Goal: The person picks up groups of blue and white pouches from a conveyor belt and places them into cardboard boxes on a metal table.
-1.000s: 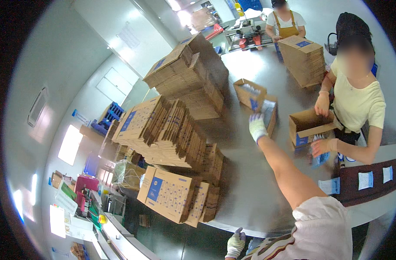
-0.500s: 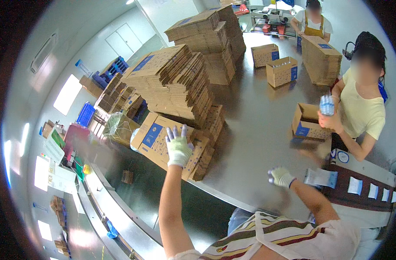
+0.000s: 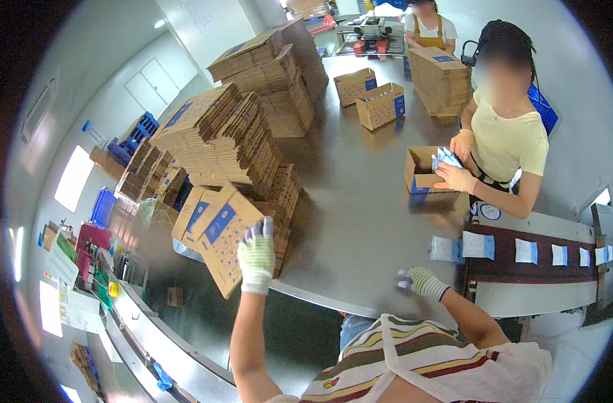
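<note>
My left hand (image 3: 257,256), in a pale striped work glove, grips a flattened cardboard carton (image 3: 227,232) by its right edge. The carton is brown with a blue panel and stands tilted, its lower corner past the table's near edge. Behind it another flattened carton (image 3: 191,216) leans against the stack. My right hand (image 3: 424,282), gloved alike, hovers over or rests on the steel table (image 3: 347,235) near its front edge. It holds nothing; its fingers are loosely bent and apart. Right of it lie blue-and-white packets (image 3: 446,249).
Tall stacks of flattened cartons (image 3: 216,144) stand on the left. A co-worker's gloved hands (image 3: 456,178) put packets into an open carton (image 3: 422,180). A conveyor (image 3: 501,269) carries packets at the right. Two open cartons (image 3: 380,107) stand farther back; another person is behind.
The carton in my left hand has come away from the stack and tilted upright, toward me. The co-worker's packets have moved down into the open carton. The whole view has shifted.
</note>
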Available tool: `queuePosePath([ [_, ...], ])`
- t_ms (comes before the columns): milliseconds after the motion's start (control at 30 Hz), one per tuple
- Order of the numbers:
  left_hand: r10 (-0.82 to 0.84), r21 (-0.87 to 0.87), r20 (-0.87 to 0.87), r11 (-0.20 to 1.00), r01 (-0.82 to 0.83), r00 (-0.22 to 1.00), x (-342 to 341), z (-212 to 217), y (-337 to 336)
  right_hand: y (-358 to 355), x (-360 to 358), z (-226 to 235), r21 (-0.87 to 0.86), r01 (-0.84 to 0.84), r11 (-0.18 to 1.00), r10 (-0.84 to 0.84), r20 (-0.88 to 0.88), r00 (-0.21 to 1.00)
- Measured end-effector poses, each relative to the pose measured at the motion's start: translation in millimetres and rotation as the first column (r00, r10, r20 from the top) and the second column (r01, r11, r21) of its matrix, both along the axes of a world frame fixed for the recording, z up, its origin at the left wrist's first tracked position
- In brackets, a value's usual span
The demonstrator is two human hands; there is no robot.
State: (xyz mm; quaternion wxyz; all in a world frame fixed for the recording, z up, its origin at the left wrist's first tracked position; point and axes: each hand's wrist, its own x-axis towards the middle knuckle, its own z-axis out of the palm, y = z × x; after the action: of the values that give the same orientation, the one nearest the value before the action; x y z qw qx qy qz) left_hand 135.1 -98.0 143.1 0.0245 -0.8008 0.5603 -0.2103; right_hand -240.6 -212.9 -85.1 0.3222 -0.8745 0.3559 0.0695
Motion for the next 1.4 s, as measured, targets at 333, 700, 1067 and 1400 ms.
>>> queuePosePath([
  [333, -0.547, -0.597, -0.652, 0.797, 0.089, 0.525, -128.2, 51.5, 82.8, -75.3, 38.0, 103.9, 0.533, 0.120, 0.837, -0.546, 0.824, 0.152],
  [700, -0.308, -0.357, -0.934, 0.781, -0.513, 0.182, -81.9, -151.5, 43.8, 12.8, 6.8, 136.7, 0.500, -0.019, 0.866, -0.422, 0.751, 0.508],
  [1067, 0.239, 0.349, -0.758, 0.935, 0.068, 0.607, -92.0, -123.1, 39.3, -0.4, 31.5, 47.6, -0.191, 0.475, 0.859, -0.328, 0.508, 0.797],
  [1400, 0.247, 0.250, -0.616, 0.962, -0.112, 0.748, -130.7, -98.3, 39.0, 4.1, 26.8, 103.3, -0.460, -0.063, 0.886, 0.073, 0.004, 0.997],
])
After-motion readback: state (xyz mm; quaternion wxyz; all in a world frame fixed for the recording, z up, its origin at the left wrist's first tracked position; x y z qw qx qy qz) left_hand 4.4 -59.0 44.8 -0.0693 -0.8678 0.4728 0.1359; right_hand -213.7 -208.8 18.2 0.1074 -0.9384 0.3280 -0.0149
